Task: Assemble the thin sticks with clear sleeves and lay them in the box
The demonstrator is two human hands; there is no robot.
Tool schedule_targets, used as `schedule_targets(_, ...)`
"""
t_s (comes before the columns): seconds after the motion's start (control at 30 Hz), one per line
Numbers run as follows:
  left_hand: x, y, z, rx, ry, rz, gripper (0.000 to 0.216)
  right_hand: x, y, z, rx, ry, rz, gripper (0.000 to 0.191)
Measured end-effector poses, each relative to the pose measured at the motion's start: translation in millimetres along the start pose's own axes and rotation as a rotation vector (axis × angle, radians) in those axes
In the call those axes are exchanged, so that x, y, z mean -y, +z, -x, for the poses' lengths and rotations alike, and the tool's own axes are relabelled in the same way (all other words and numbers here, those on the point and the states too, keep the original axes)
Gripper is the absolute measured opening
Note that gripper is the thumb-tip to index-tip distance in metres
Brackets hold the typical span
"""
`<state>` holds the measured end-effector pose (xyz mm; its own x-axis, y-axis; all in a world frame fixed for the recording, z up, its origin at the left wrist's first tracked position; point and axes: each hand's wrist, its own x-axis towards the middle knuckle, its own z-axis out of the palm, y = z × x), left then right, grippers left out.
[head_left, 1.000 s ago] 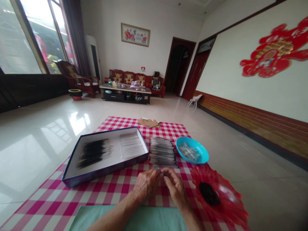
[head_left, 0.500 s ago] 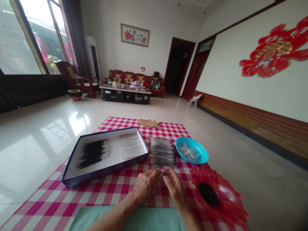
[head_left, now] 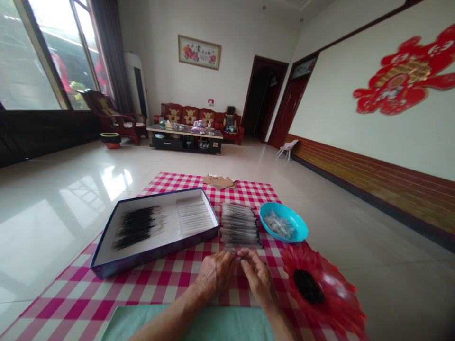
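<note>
Just in front of the stacked pens, my left hand (head_left: 215, 272) and my right hand (head_left: 259, 272) meet with fingertips pinched. Between them is a thin pen (head_left: 239, 257), of which only a small dark bit shows; my fingers hide the rest. Directly beyond lies a row of translucent pens with dark ends (head_left: 240, 226). A blue bowl (head_left: 302, 231) of small clear caps stands beyond my right hand. Nearer on the right is a red flower-shaped dish (head_left: 339, 289) with small black pieces in its centre.
On the left, a shallow dark-blue box (head_left: 149, 264) holds black-ended sticks (head_left: 137, 228) and clear tubes (head_left: 194, 217). Torn brown cardboard (head_left: 219, 182) lies at the far edge of the checked tablecloth (head_left: 159, 289). A green cloth (head_left: 213, 327) is under my forearms.
Almost nothing differs. Both hands stay together at the same spot, with only a slight shift of the right fingers.
</note>
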<state>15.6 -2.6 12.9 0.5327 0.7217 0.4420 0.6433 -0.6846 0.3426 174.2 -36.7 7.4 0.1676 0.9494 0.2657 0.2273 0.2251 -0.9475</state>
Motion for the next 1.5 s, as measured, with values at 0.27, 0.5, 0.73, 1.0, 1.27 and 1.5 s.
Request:
schedule_targets(0.27,1,1,1,0.012,-0.009,-0.017,0.025,1,1,-1,-0.052,-0.007,0.243,0.034)
schedule_targets(0.5,2,2,0,0.013,-0.016,0.008,0.025,-3,-2,0,-0.014,-0.026,0.112,0.026)
schedule_targets(0.73,3,2,0,0.010,-0.015,0.032,0.023,-16,0,0,-0.174,-0.036,0.070,0.026)
schedule_targets(1.0,11,10,0,-0.084,0.042,0.050,0.025,37,-10,0,-0.226,-0.133,0.254,0.023)
schedule_targets(1.27,8,9,-1,-0.128,0.072,0.118,0.021,33,-107,-7,-0.271,-0.112,0.819,0.022)
schedule_targets(1.5,5,7,-1,-0.094,0.060,0.099,0.021,29,-100,-5,-0.316,-0.223,0.823,0.028)
